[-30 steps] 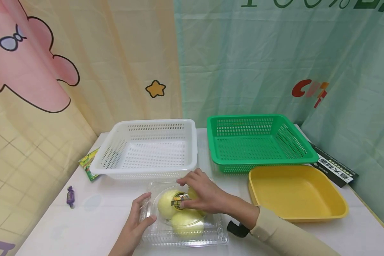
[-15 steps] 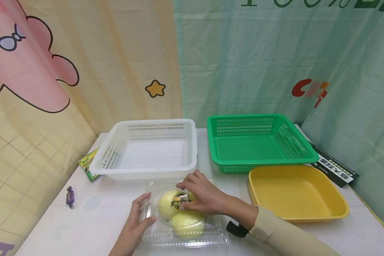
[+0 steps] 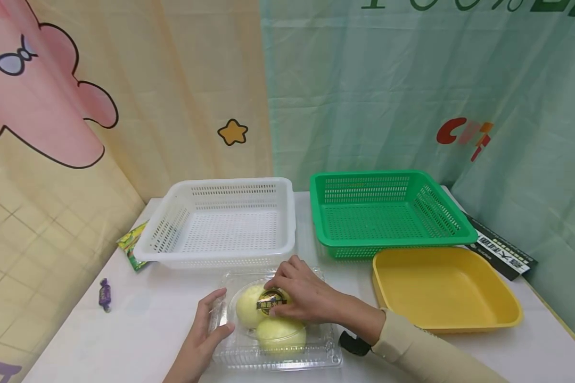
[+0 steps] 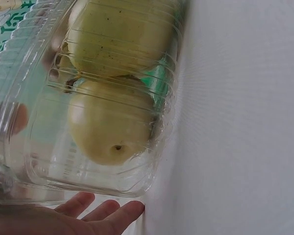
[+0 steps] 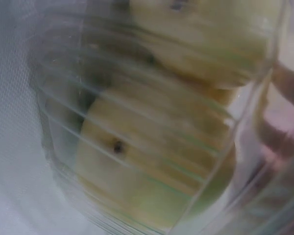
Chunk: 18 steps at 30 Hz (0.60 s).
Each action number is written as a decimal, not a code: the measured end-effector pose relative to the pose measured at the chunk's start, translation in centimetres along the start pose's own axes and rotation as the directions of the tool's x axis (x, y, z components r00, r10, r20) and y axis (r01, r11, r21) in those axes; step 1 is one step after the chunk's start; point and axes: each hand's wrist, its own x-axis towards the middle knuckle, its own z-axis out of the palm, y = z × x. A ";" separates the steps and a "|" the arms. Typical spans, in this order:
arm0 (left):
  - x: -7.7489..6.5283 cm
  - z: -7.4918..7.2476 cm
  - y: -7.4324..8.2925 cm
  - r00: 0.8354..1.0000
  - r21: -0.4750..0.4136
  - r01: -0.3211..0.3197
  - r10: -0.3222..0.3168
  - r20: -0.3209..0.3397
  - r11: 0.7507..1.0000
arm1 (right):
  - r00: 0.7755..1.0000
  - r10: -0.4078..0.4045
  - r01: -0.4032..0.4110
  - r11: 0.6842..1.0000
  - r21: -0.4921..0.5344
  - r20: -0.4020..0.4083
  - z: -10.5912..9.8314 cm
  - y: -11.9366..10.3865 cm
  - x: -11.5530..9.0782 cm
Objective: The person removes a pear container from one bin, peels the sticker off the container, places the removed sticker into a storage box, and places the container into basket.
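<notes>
A clear plastic clamshell box [image 3: 311, 359] holds several pale yellow pears [image 3: 281, 334] under its lid, at the front middle of the table. A round black and gold sticker [image 3: 270, 301] lies on the lid. My right hand [image 3: 304, 292] is over the lid, thumb at the sticker's lower edge and index fingertip near its upper edge. Along the box's left side rests my left hand [image 3: 203, 330], its thumb on the lid. In the left wrist view, its straight fingers [image 4: 105, 213] lie beside the box's end. The right wrist view is blurred, with pears [image 5: 152, 152] behind ridged plastic.
A white slotted basket [image 3: 290, 213] stands behind the box. To its right is a green basket [image 3: 350, 242], with a yellow tray [image 3: 489, 324] in front. A purple-wrapped candy [image 3: 105, 295], a green-yellow packet [image 3: 133, 247] and a black box [image 3: 500, 250] lie near the edges.
My right index finger has moved down toward the sticker, whose print now shows more plainly. The left hand and the plastic box have stayed in place.
</notes>
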 end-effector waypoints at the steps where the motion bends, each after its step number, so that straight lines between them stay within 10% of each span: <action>1: 0.0 0.0 0.0 1.000 0.001 0.003 -0.003 0.000 1.000 | 1.000 -0.003 0.003 1.000 0.002 -0.006 0.0 0.0 0.0; 18: 0.0 0.0 0.0 1.000 0.000 0.005 -0.005 -0.003 1.000 | 0.997 -0.061 0.062 0.998 0.025 -0.050 0.2 0.3 0.1</action>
